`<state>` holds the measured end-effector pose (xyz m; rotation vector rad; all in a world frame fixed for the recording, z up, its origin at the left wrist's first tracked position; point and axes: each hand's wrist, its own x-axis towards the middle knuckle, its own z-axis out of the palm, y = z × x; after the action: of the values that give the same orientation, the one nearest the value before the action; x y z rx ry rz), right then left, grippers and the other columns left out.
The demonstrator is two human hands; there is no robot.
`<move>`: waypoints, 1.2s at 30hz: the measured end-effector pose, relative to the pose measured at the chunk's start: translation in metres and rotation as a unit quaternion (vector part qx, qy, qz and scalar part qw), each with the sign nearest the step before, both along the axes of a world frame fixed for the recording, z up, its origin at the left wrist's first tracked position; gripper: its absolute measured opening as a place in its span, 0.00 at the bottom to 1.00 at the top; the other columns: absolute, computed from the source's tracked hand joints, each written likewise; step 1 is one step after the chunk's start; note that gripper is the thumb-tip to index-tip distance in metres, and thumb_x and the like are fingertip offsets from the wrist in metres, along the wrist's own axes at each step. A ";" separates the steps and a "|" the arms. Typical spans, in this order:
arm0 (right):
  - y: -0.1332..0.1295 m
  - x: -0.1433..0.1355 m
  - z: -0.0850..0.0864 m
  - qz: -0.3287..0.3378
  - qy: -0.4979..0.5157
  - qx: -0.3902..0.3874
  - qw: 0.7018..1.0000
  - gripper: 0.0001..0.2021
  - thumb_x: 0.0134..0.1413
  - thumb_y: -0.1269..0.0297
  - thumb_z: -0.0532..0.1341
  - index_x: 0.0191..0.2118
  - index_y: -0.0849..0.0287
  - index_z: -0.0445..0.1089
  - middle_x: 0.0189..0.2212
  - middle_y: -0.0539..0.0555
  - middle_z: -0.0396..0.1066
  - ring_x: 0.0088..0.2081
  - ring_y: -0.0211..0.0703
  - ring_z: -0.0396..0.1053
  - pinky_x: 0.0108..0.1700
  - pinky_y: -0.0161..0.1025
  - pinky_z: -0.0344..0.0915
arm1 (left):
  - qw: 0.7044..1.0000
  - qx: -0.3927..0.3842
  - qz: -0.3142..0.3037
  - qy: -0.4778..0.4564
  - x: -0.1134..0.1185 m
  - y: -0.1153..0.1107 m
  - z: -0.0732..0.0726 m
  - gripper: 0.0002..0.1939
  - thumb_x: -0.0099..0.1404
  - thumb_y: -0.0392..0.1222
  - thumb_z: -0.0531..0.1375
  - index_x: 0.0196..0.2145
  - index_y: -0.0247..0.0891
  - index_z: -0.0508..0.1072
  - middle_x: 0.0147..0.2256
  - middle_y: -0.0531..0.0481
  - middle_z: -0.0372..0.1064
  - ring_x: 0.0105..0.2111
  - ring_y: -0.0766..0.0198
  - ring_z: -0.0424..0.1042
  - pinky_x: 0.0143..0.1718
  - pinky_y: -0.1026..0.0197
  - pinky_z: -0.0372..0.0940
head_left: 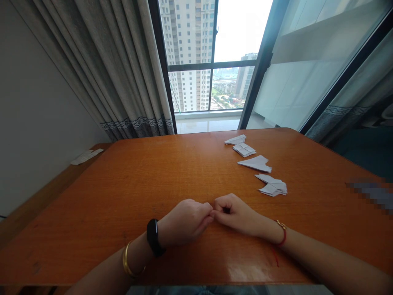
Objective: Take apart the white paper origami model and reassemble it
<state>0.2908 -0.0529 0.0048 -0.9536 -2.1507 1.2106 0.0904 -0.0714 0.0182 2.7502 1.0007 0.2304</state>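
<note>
Near the front of the orange-brown wooden table (138, 180), my left hand (186, 221) and my right hand (235, 215) meet with their fingertips touching. Both are closed, fingers curled in, and nothing shows in them. The left wrist wears a black band and a gold bangle, the right a red string bracelet. Beyond my right hand lie folded white papers in a slanting row: a several-pointed one (273, 185) nearest, then a dart-like one (255, 163), a squarish one (244, 149) and a slim one (236, 139) at the back.
White paper strips (86, 156) lie on a ledge at the left wall. Behind the table are a grey curtain (123, 65) and a window frame (211, 65). A blurred patch (373, 194) covers something at the right edge.
</note>
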 end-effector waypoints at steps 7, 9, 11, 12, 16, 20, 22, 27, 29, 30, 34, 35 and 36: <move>0.000 -0.002 -0.001 0.008 0.006 -0.016 1.000 0.16 0.53 0.66 0.58 0.18 0.59 0.54 0.17 0.43 0.52 0.22 0.31 0.49 0.24 0.31 0.48 | 1.000 0.006 -0.007 0.015 0.000 0.002 0.000 0.12 0.71 0.42 0.45 0.32 0.39 0.62 0.30 0.50 0.70 0.28 0.60 0.68 0.30 0.60 0.56; 0.000 -0.003 -0.002 0.008 0.006 -0.010 1.000 0.16 0.53 0.66 0.58 0.18 0.59 0.54 0.17 0.43 0.52 0.22 0.31 0.49 0.24 0.31 0.48 | 1.000 0.009 -0.009 0.018 0.000 0.003 -0.001 0.12 0.71 0.42 0.45 0.32 0.39 0.63 0.30 0.50 0.70 0.28 0.60 0.68 0.30 0.60 0.56; 0.000 -0.003 -0.002 0.009 0.003 -0.005 1.000 0.16 0.53 0.66 0.58 0.18 0.60 0.54 0.17 0.43 0.52 0.22 0.31 0.49 0.24 0.31 0.48 | 1.000 0.011 -0.009 0.020 0.000 0.003 -0.001 0.12 0.71 0.42 0.46 0.32 0.39 0.63 0.29 0.50 0.70 0.28 0.61 0.68 0.30 0.60 0.56; 0.000 -0.003 -0.002 0.009 0.001 -0.004 1.000 0.16 0.53 0.65 0.58 0.18 0.60 0.55 0.17 0.43 0.53 0.22 0.31 0.49 0.24 0.31 0.48 | 1.000 0.012 -0.008 0.021 0.000 0.003 -0.001 0.12 0.71 0.42 0.46 0.31 0.39 0.63 0.29 0.50 0.70 0.28 0.61 0.68 0.30 0.60 0.56; 0.000 -0.003 -0.001 0.010 -0.011 0.005 1.000 0.16 0.53 0.65 0.58 0.18 0.60 0.55 0.17 0.43 0.53 0.22 0.30 0.50 0.24 0.30 0.49 | 1.000 0.012 -0.014 0.023 -0.001 0.002 -0.001 0.11 0.70 0.41 0.47 0.31 0.38 0.63 0.29 0.50 0.70 0.28 0.61 0.69 0.30 0.60 0.56; 0.001 -0.001 -0.001 0.013 -0.018 0.015 1.000 0.16 0.53 0.66 0.58 0.19 0.60 0.56 0.17 0.44 0.54 0.22 0.30 0.50 0.24 0.30 0.48 | 1.000 0.009 -0.016 0.020 -0.001 0.002 0.000 0.10 0.70 0.41 0.48 0.31 0.38 0.63 0.29 0.50 0.70 0.28 0.61 0.69 0.31 0.60 0.56; 0.001 -0.001 0.000 0.014 -0.019 0.023 0.999 0.15 0.53 0.66 0.58 0.19 0.60 0.56 0.17 0.44 0.55 0.22 0.30 0.51 0.24 0.30 0.49 | 1.000 0.006 -0.016 0.017 0.000 0.002 0.001 0.10 0.70 0.41 0.48 0.31 0.38 0.63 0.29 0.50 0.70 0.28 0.61 0.69 0.30 0.60 0.56; 0.001 0.001 0.001 0.017 -0.030 0.041 0.999 0.14 0.51 0.69 0.58 0.18 0.60 0.56 0.17 0.44 0.56 0.22 0.30 0.52 0.25 0.30 0.49 | 1.000 0.006 -0.023 0.008 0.000 0.001 0.001 0.10 0.70 0.41 0.48 0.31 0.39 0.63 0.29 0.51 0.70 0.28 0.62 0.69 0.30 0.60 0.55; 0.001 0.001 0.001 0.017 -0.034 0.042 0.998 0.14 0.50 0.69 0.59 0.18 0.60 0.56 0.17 0.44 0.55 0.22 0.30 0.51 0.24 0.30 0.49 | 1.000 0.009 -0.028 0.005 0.000 0.001 0.001 0.10 0.70 0.41 0.48 0.31 0.39 0.63 0.29 0.51 0.70 0.28 0.62 0.69 0.30 0.61 0.55; 0.001 0.001 0.000 0.017 -0.037 0.043 0.998 0.14 0.51 0.69 0.59 0.18 0.60 0.56 0.17 0.44 0.55 0.22 0.30 0.51 0.24 0.30 0.49 | 0.999 0.010 -0.031 0.004 -0.001 0.002 0.000 0.10 0.70 0.41 0.48 0.31 0.39 0.63 0.29 0.51 0.70 0.28 0.62 0.69 0.30 0.61 0.55; 0.001 0.001 -0.002 0.020 -0.045 0.046 0.998 0.14 0.52 0.68 0.59 0.19 0.60 0.57 0.17 0.44 0.56 0.22 0.30 0.52 0.25 0.31 0.49 | 0.999 0.013 -0.032 0.006 -0.001 0.002 -0.001 0.09 0.70 0.41 0.49 0.32 0.39 0.63 0.29 0.52 0.71 0.28 0.62 0.70 0.30 0.61 0.56; 0.001 0.001 -0.002 0.020 -0.048 0.049 0.997 0.14 0.52 0.68 0.58 0.19 0.60 0.57 0.17 0.44 0.56 0.22 0.31 0.52 0.25 0.31 0.49 | 0.999 0.013 -0.031 0.007 -0.001 0.002 0.000 0.09 0.70 0.40 0.49 0.32 0.39 0.63 0.29 0.52 0.71 0.28 0.62 0.70 0.30 0.60 0.56; 0.001 0.001 -0.001 0.020 -0.051 0.052 0.997 0.15 0.53 0.67 0.58 0.19 0.60 0.57 0.17 0.44 0.56 0.22 0.31 0.52 0.25 0.31 0.49 | 0.999 0.012 -0.029 0.009 -0.001 0.002 0.000 0.09 0.70 0.40 0.49 0.32 0.39 0.63 0.29 0.51 0.71 0.28 0.62 0.70 0.31 0.60 0.57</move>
<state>0.2916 -0.0523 0.0034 -0.9507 -2.2977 1.0770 0.0898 -0.0695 0.0186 2.8039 0.9261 0.2104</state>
